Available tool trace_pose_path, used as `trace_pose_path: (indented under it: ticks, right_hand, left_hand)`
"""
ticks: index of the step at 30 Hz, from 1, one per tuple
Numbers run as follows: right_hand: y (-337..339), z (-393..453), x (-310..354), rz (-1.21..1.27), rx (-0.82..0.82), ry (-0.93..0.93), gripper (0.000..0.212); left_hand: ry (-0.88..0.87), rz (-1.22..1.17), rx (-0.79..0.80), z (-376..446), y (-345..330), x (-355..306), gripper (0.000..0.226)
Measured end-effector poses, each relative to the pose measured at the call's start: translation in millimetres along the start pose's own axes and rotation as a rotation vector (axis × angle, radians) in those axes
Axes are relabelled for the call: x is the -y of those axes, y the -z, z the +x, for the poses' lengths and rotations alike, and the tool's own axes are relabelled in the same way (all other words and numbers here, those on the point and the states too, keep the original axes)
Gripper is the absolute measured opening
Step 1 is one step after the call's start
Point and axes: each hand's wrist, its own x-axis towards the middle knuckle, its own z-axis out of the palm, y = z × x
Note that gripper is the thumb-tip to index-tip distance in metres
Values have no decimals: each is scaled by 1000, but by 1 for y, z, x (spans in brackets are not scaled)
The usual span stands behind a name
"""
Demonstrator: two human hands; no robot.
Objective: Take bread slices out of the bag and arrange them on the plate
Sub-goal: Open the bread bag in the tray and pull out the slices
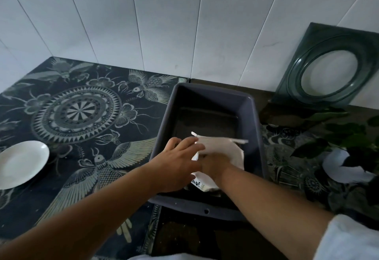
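Note:
A white bread bag lies in the near right part of a dark grey plastic tub. My left hand rests over the bag's left edge with its fingers spread on it. My right hand is tucked against the bag, partly hidden by the left hand, and its fingers seem to be on or in the bag. No bread slice shows. An empty white plate sits far left on the patterned cloth.
The table carries a dark cloth with bird and mandala patterns. A green glass tray leans on the white panelled wall at the back right. A leafy plant and a white object stand right of the tub.

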Motion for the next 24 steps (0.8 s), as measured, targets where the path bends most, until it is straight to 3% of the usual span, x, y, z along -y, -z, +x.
trace_pose_path:
  ticks: [4,8,12,16,19,22,24]
  right_hand:
    - [1,-7,-2,-9,-31,101,35]
    - [16,-14,-10,-19,40,153,33]
    - [37,-24,-12,-65,29,175,23]
    - [63,-43,-7,-83,59,179,27]
    - [78,-69,-13,-156,-69,144,32]
    - [105,-95,-22,-196,-170,132,19]
    - [126,-109,-26,-194,-219,125,28]
  left_hand:
    - [45,-32,-5,-2,-5,-3,30]
    - [125,-132,-38,-2,-7,-7,45]
    - [202,-280,-167,-1,-9,-12,48]
    - [219,-343,-221,1,-10,-18,59]
    - [215,-339,-231,-2,-9,-19,68]
    - [249,-327,-267,-8,-1,-21,72]
    - [284,-359,-292,-9,5,-21,76]
